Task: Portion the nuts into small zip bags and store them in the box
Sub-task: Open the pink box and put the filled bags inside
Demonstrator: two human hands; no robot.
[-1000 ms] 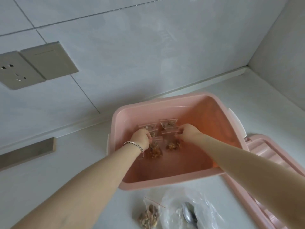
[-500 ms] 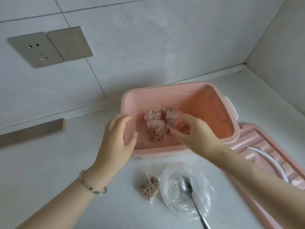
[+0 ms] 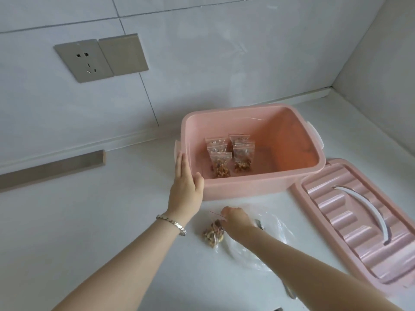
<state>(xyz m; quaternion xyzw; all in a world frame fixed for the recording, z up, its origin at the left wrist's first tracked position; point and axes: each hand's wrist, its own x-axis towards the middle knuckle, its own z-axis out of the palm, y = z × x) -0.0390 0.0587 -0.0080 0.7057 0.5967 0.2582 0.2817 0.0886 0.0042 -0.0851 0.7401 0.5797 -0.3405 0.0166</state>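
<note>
R hand (image 3: 238, 223) pinches nut bag (image 3: 213, 232); L hand (image 3: 186, 182) on box (image 3: 247, 190).

Box (image 3: 258, 185) open-topped, right half bare; zip bags (image 3: 221, 163) crowd left half; lid (image 3: 350, 221) lies just right of box.

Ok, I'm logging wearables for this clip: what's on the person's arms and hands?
No sleeves or gloves are in view. A thin silver bracelet circles the left wrist. No ring shows on the left hand or the right hand.
</note>
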